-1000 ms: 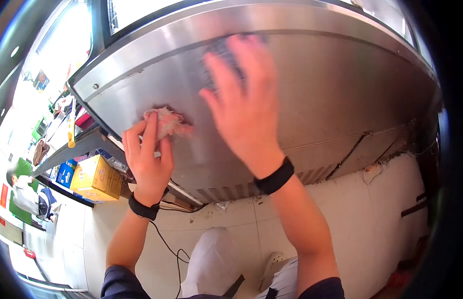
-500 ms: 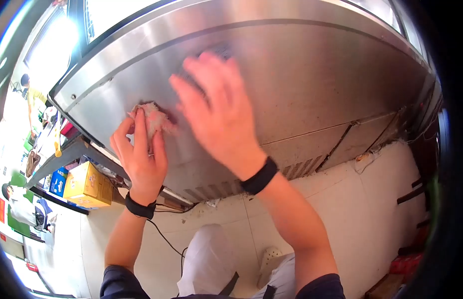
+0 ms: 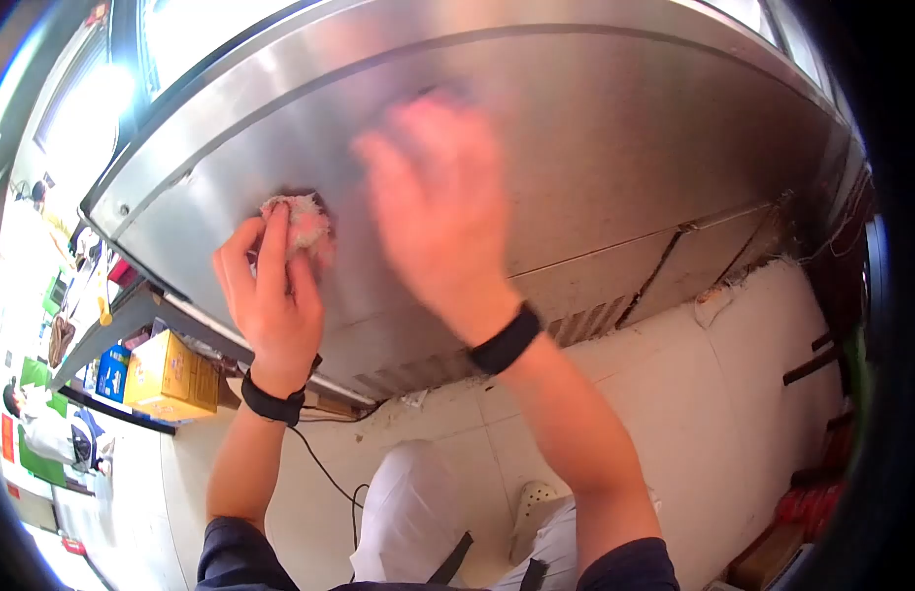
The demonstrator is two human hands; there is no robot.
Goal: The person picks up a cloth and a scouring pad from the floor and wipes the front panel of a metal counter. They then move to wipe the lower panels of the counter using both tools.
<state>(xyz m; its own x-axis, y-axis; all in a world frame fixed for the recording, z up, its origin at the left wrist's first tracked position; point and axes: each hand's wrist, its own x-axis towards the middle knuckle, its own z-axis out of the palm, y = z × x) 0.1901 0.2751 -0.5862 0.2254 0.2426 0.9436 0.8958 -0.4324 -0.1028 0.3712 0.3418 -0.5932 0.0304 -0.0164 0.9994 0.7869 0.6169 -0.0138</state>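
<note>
The steel panel (image 3: pixel 615 148) stretches in front of both hands, its long axis running from left to right; the left hand (image 3: pixel 277 315) has its fingers closed on a ragged pinkish-white cloth (image 3: pixel 306 222), which lies against the panel's left part, under and just beyond the fingertips, too bunched for me to make out a long axis of its own; the right hand (image 3: pixel 442 212) is at the panel's middle, to the right of the cloth and apart from it, so the left is the nearer of the two; the right is so blurred that I cannot tell whether its fingers grip anything; past the panel's left end sit a blue box (image 3: pixel 113 372) and a yellow carton (image 3: pixel 169 376); both carry print, none of which I can read from here.
</note>
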